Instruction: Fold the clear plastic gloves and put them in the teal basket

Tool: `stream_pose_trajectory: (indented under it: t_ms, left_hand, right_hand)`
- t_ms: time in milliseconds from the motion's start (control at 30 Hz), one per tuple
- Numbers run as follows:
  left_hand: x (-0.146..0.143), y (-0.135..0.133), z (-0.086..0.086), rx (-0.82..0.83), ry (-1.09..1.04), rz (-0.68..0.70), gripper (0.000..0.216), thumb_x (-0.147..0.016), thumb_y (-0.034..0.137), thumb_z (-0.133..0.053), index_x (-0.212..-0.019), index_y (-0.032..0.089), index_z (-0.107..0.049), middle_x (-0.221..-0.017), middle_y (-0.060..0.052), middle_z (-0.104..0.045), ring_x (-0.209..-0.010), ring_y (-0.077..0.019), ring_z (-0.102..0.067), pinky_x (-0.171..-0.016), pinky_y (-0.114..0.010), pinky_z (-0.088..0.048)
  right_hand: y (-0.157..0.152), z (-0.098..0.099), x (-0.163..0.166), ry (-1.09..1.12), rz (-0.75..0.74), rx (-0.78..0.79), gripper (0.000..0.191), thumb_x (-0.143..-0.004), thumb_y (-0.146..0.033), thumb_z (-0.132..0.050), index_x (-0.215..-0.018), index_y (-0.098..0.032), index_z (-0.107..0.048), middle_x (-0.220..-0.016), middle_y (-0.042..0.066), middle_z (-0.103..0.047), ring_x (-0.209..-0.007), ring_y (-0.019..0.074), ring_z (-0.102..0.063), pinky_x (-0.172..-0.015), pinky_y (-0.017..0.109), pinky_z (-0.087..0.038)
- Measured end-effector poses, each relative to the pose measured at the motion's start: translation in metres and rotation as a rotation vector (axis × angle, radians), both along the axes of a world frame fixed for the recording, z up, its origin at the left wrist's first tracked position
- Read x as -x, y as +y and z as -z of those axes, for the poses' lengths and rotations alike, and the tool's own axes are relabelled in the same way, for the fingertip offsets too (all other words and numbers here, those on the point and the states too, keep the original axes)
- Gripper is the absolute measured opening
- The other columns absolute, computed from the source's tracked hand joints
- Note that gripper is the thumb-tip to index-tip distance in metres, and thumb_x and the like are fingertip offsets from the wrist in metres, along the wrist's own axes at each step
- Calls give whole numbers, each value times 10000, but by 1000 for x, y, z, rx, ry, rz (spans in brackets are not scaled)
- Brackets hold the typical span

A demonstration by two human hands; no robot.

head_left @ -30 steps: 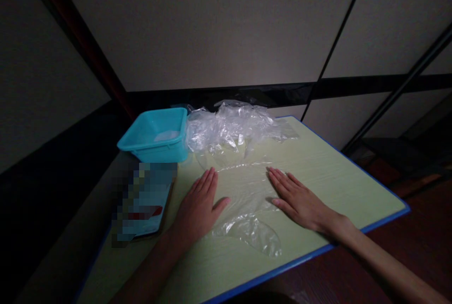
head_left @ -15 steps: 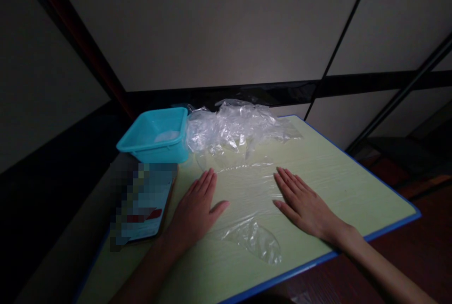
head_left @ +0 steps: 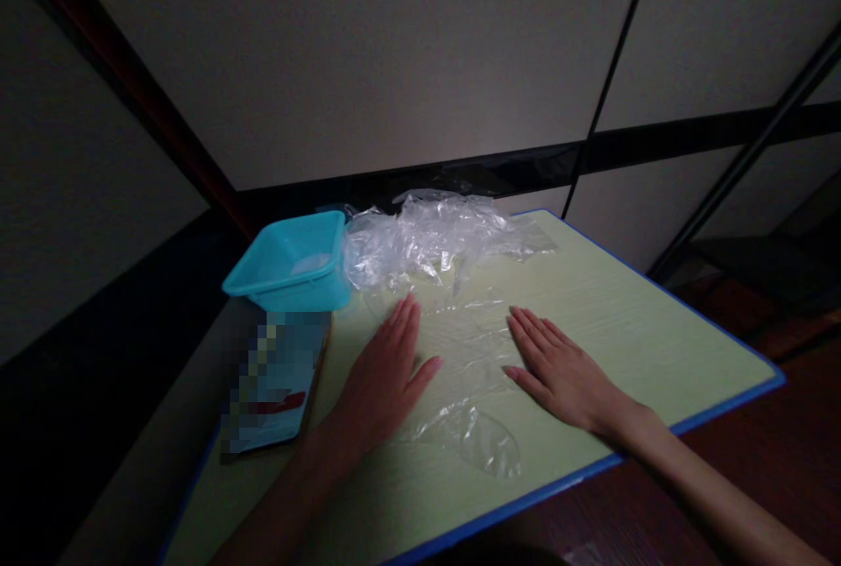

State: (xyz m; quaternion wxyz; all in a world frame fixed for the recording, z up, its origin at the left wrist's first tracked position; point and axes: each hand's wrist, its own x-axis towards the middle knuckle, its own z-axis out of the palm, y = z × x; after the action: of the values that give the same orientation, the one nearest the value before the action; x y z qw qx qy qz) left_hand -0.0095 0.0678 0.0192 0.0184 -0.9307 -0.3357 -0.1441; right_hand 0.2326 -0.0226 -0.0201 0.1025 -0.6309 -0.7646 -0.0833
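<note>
A thin, clear plastic bag (head_left: 469, 347) lies spread over the table, wrinkled, with a rounded end toward the front edge. My left hand (head_left: 385, 373) rests palm down on its left side, fingers stretched forward and thumb apart. On the right side, my right hand (head_left: 558, 369) lies flat in the same way, its fingertips at the film's edge. Neither hand grips anything. Just beyond them sits a crumpled heap of clear plastic bags (head_left: 427, 237).
A turquoise plastic basin (head_left: 302, 290) with something whitish inside stands at the back left. In front of it lies a phone or tablet (head_left: 282, 408), partly blurred out. The pale green table (head_left: 631, 347) has a blue edge; cabinet panels (head_left: 394, 67) rise behind.
My left hand has slid a little to the right and forward across the film, which is more wrinkled between the hands. The right hand stays nearly in place; the view has tilted slightly.
</note>
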Motion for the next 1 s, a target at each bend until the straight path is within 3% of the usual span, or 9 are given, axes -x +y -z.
stream_pose_trajectory:
  t_ms: [133, 233, 333, 433, 533, 833, 1000]
  left_hand:
    - [-60, -12, -17, 55, 131, 242, 576, -927, 420, -246, -1354, 37, -203, -1449, -165, -199, -1342, -217, -119, -1078, -347, -202]
    - [-92, -10, -5, 85, 185, 364, 652, -918, 476, -267, -1350, -10, -207, -1447, -184, -180, -1342, -214, -113, -1087, -304, -160]
    - [-100, -3, 16, 97, 154, 384, 668, -925, 505, -191, -1372, 9, -159, -1456, -160, -159, -1346, -193, -93, -1094, -308, -128]
    - [-91, 2, 24, 95, 138, 406, 670, -926, 511, -163, -1377, 16, -139, -1461, -156, -141, -1347, -187, -68, -1095, -308, -107]
    - [-75, 6, 19, 108, 168, 407, 662, -929, 499, -176, -1378, 15, -121, -1463, -160, -123, -1347, -183, -48, -1091, -302, -113]
    - [-2, 22, 21, 124, 170, 199, 596, -928, 423, -261, -1377, 54, -127, -1458, -155, -155, -1345, -184, -80, -1080, -325, -169]
    - [18, 24, 22, 129, 145, 123, 590, -912, 425, -294, -1369, 75, -165, -1445, -156, -210, -1339, -193, -135, -1066, -342, -213]
  right_hand:
    - [0, 2, -2, -10, -9, -10, 643, -898, -481, -292, -1387, -65, -252, -1422, 160, -266, -1317, 255, -207, -1063, 409, -244]
    - [1, 6, -3, -20, -18, -23, 609, -898, -415, -308, -1388, -58, -246, -1414, 162, -286, -1314, 244, -222, -1058, 404, -257]
    - [0, 8, -4, -8, -19, -37, 619, -899, -407, -309, -1410, -84, -179, -1417, 147, -287, -1313, 241, -227, -1053, 408, -269]
    - [-1, 7, -4, -12, -28, -34, 640, -905, -456, -285, -1416, -91, -155, -1426, 145, -265, -1316, 247, -214, -1055, 410, -263]
    - [-1, 5, -5, -8, -30, -33, 659, -905, -493, -275, -1420, -108, -134, -1432, 138, -250, -1319, 247, -200, -1058, 415, -249]
    - [-1, 3, -5, 1, -30, -3, 675, -906, -517, -240, -1427, -126, -65, -1442, 127, -225, -1324, 236, -182, -1066, 413, -235]
    - [-1, 2, -6, -20, -36, 19, 678, -905, -514, -252, -1427, -128, -58, -1447, 122, -216, -1325, 237, -173, -1073, 411, -226]
